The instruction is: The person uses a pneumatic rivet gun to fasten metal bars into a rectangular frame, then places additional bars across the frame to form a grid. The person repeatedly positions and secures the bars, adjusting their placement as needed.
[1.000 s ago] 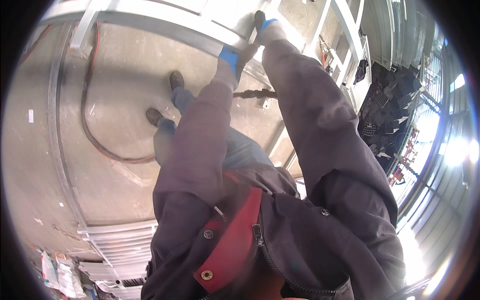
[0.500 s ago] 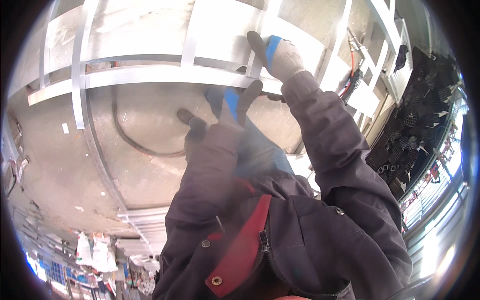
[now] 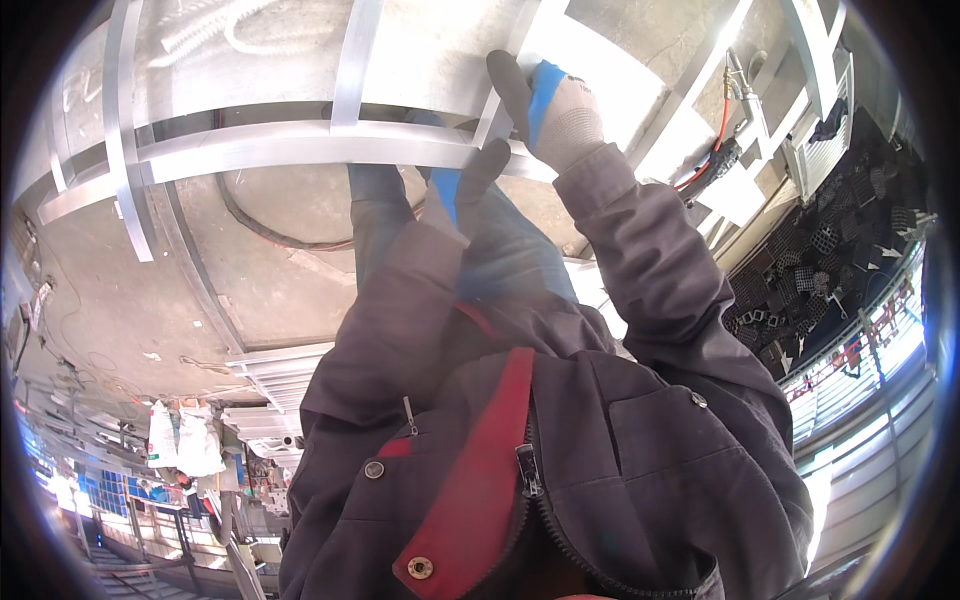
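A silvery metal frame (image 3: pixel 240 152) of long rails and crossbars spans the upper part of the head view. My left hand (image 3: pixel 458 196), in a grey-and-blue work glove, is closed on its near rail; the thumb lies against the rail and the other fingers are mostly hidden. Farther right, my right hand (image 3: pixel 562 112) wears a matching glove and is closed round a crossbar (image 3: pixel 497 122) close to the same rail. Its fingertips are out of sight. Below the rail my jeans-clad legs (image 3: pixel 515 250) stand on the concrete floor.
A dark hose (image 3: pixel 265 235) curves over the floor beside my legs. To the right are a tool with a red air line (image 3: pixel 712 170) and a heap of dark metal pieces (image 3: pixel 800 265). White sacks (image 3: pixel 185 440) and stacked metal profiles (image 3: pixel 275 372) lie at the lower left.
The frame has shifted slightly left in view, with both hands keeping their hold. One leg has come forward to the rail. A pale coiled hose now shows beyond the frame.
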